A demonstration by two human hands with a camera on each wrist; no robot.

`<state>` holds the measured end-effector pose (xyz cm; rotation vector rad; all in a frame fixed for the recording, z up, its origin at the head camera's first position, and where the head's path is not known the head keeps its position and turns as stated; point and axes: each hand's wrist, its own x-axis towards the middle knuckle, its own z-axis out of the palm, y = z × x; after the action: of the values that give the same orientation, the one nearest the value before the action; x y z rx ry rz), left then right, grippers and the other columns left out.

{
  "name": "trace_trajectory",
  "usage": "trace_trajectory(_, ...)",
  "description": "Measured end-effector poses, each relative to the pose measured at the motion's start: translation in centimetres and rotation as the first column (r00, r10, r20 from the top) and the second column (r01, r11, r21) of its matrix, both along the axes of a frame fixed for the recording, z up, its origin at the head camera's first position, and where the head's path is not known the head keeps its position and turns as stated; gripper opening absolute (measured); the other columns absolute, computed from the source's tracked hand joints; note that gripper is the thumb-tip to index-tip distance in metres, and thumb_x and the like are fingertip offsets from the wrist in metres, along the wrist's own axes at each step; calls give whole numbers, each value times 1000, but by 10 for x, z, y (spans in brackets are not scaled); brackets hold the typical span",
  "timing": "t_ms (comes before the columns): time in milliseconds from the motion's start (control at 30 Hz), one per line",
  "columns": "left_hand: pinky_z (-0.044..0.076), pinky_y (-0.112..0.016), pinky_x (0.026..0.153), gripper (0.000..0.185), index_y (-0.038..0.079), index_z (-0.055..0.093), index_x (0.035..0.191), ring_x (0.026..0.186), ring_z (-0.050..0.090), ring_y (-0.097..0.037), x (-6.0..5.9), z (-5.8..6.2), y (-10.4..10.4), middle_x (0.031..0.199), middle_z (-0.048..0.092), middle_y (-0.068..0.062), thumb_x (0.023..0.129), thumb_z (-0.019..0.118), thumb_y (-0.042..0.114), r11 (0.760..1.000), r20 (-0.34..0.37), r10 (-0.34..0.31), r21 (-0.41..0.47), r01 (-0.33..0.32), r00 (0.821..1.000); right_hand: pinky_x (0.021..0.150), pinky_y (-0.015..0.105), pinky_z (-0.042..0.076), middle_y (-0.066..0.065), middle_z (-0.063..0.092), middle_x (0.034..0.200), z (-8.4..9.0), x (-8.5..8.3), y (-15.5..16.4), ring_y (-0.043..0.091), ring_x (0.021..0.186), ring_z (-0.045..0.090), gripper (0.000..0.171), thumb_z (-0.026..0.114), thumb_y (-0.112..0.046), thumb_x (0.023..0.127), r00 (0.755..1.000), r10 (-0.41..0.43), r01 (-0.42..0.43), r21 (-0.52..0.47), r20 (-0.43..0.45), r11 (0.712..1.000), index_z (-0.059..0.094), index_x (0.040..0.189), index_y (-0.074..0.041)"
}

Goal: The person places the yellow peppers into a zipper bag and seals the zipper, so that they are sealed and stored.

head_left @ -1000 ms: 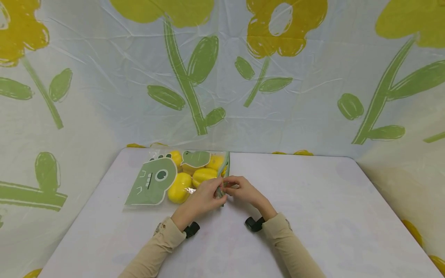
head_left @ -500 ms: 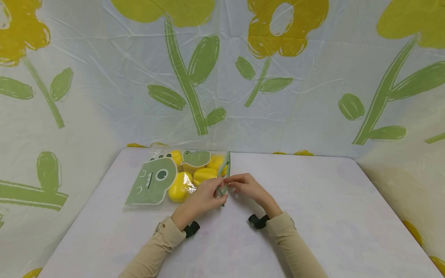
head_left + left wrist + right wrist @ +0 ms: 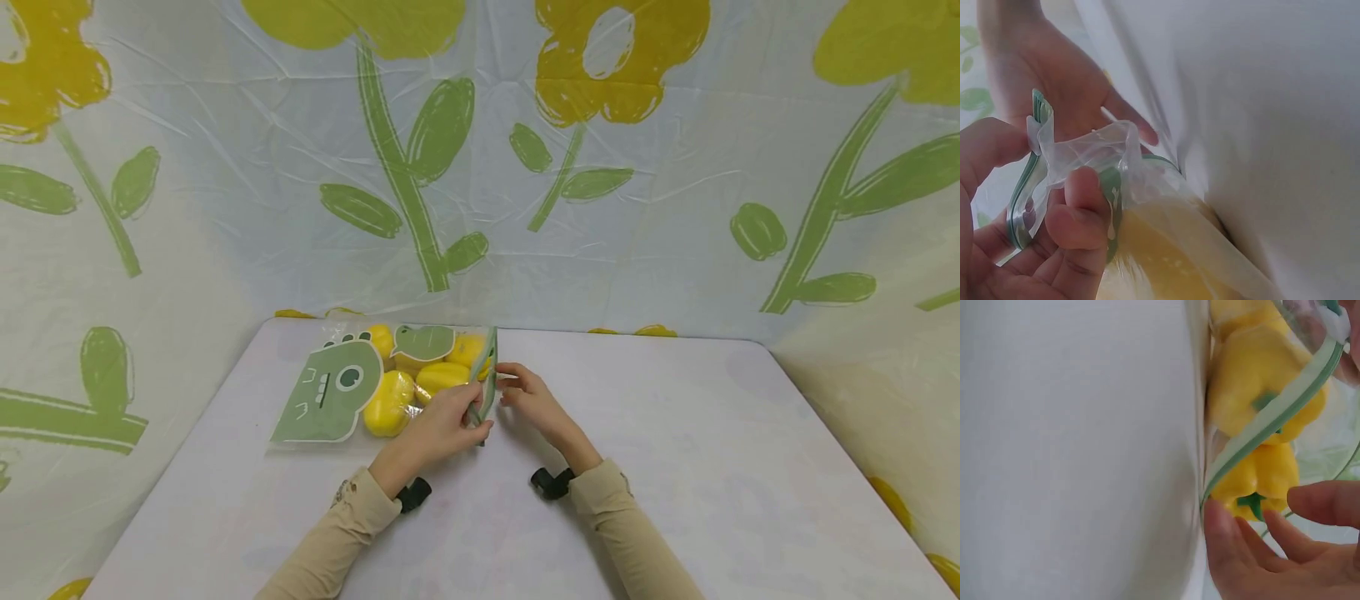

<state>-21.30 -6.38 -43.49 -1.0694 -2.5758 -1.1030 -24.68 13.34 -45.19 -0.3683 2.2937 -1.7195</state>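
I see my left hand [image 3: 442,425] pinching the green zip strip of the clear bag [image 3: 352,392] of yellow peppers [image 3: 388,404] near the worktop's [image 3: 675,467] far left edge; my right hand's [image 3: 532,400] grip is relaxed, fingertips touching the strip.

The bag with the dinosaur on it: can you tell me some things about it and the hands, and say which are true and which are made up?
1. The bag holds yellow peppers. True.
2. The bag stands upright. False: it lies flat on the table.
3. The left hand pinches the bag's green-striped edge. True.
4. The right hand rests far from the bag. False: its fingertips are at the bag's edge.
5. The picture on the bag is red. False: the dinosaur is green.
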Motion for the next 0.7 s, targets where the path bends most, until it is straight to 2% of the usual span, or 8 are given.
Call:
trace_trajectory(67,36,-21,55,24,7,50,86,62,41,-7,0,0,0,70,43,4,83,73,9,1000,2,-7,-2,7,1000,107,53,35,16,36,154,-3,-1,1,36,137,40,58,44,0,93,999,4,-4,-3,36,1000,36,150,-3)
trace_trajectory(233,36,-21,56,24,8,49,84,63,42,-7,-1,0,-2,69,41,7,83,72,9,1000,15,-25,-13,25,1000,115,55,17,14,23,161,-12,-6,4,33,148,21,71,42,5,88,988,120,-116,-50,94,992,28,156,-8)
trace_trajectory(333,35,-21,57,26,10,46,81,63,42,-7,-1,0,-3,68,40,7,81,72,8,999,17,-40,-7,40,999,115,54,14,15,22,161,-14,-9,4,30,149,15,76,42,8,83,981,156,-149,-66,114,987,27,156,-7)
trace_trajectory(400,35,-21,57,26,11,46,80,63,42,-6,-1,-1,-4,68,40,8,80,72,7,999,12,-51,2,51,999,115,52,14,14,23,161,-15,-11,2,28,149,13,79,44,8,80,981,148,-142,-50,127,989,28,156,-8)
trace_trajectory(467,35,-20,56,26,11,45,78,62,41,-5,-2,-2,-4,68,40,9,78,71,6,998,2,-62,11,62,998,114,51,17,13,25,160,-15,-14,1,26,149,14,80,44,8,79,981,131,-128,-32,141,991,29,156,-9)
trace_trajectory(600,34,-19,55,27,12,44,77,61,40,-3,-4,-5,-5,68,39,10,77,69,6,996,-34,-88,18,89,996,106,46,27,18,36,154,-14,-18,-2,30,142,29,80,45,8,77,985,108,-112,25,134,993,31,155,-8)
trace_trajectory(700,33,-19,55,26,12,43,76,61,39,-3,-5,-6,-5,67,38,10,76,69,6,995,-32,-98,12,99,995,100,43,32,20,40,150,-13,-22,-2,33,135,37,80,44,8,77,985,124,-133,71,116,989,31,154,-7)
